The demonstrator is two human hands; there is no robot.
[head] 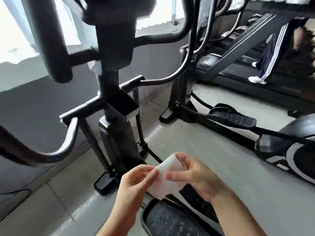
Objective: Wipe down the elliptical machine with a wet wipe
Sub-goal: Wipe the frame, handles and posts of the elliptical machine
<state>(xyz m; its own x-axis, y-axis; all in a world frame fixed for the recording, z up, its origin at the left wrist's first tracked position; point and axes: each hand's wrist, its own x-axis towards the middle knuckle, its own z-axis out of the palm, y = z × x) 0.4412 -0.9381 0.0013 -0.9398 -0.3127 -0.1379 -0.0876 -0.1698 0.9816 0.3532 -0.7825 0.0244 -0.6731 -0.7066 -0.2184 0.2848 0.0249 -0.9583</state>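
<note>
The black elliptical machine (112, 68) fills the left and centre of the head view, its upright post and curved handlebars in front of me. One of its studded foot pedals (167, 218) lies at the bottom. Above that pedal both hands hold a white wet wipe (166, 172). My left hand (136, 183) pinches its left edge with thumb and fingers. My right hand (194, 174) pinches its right side, fingers curled round it. The wipe's lower part hangs loose between the hands.
A second elliptical (231, 118) stands to the right on the grey tiled floor (213, 159). Beyond it a person (271, 53) in striped dark trousers and white shoes stands on a treadmill (238, 79). Bright windows lie behind the machine.
</note>
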